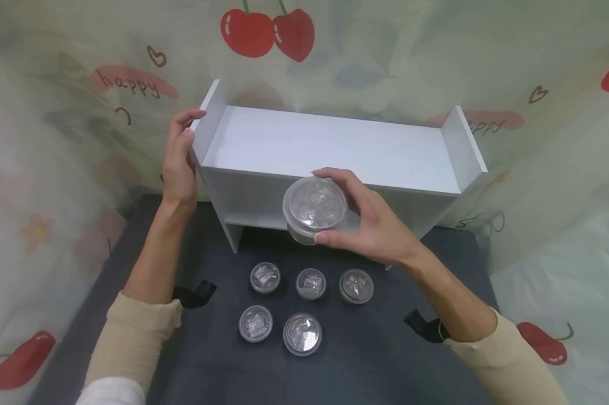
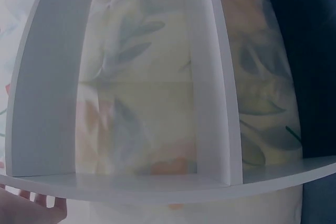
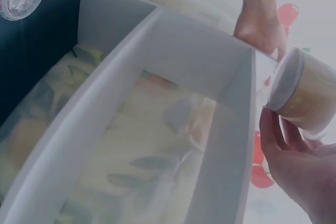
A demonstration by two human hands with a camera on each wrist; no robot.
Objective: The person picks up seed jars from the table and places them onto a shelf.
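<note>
My right hand (image 1: 357, 216) grips a clear round lidded jar (image 1: 314, 209) in the air, just in front of the white shelf unit's (image 1: 329, 152) top board. In the right wrist view the jar (image 3: 302, 90) sits between thumb and fingers beside the shelf (image 3: 173, 103). My left hand (image 1: 180, 154) holds the shelf's left side panel, fingers curled over its edge; only its fingertips (image 2: 31, 208) show in the left wrist view, under the shelf board (image 2: 157, 182). Several smaller clear jars (image 1: 304, 301) stand on the dark mat in two rows.
The dark grey mat (image 1: 385, 349) covers the table under the shelf. A fruit-print cloth (image 1: 436, 56) hangs behind and at both sides. Black wrist straps (image 1: 195, 293) show at my forearms. The shelf's top board and lower level hold nothing visible.
</note>
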